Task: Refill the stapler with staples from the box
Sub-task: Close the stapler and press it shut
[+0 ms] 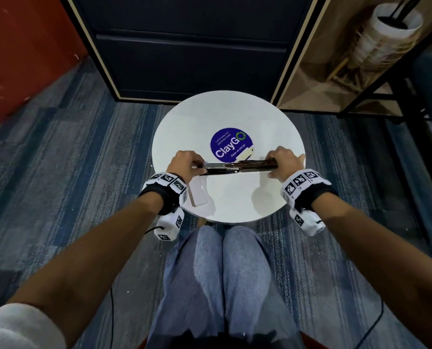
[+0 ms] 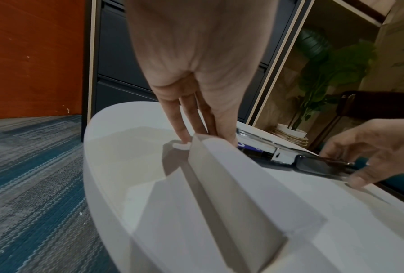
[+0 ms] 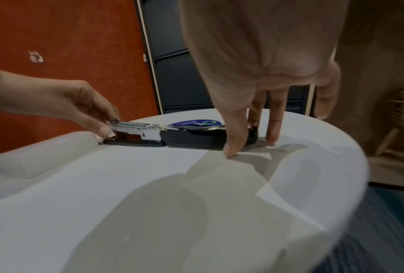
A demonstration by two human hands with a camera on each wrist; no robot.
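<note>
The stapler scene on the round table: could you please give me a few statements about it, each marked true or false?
1. The stapler lies opened out flat on the white table. True.
2. Only the right hand touches the stapler. False: the left hand holds its metal end too.
3. A white box lies near the left wrist. True.
4. The sticker on the table is red. False: it is blue, with white lettering.
5. The stapler is lifted above the table. False: it rests on the tabletop.
</note>
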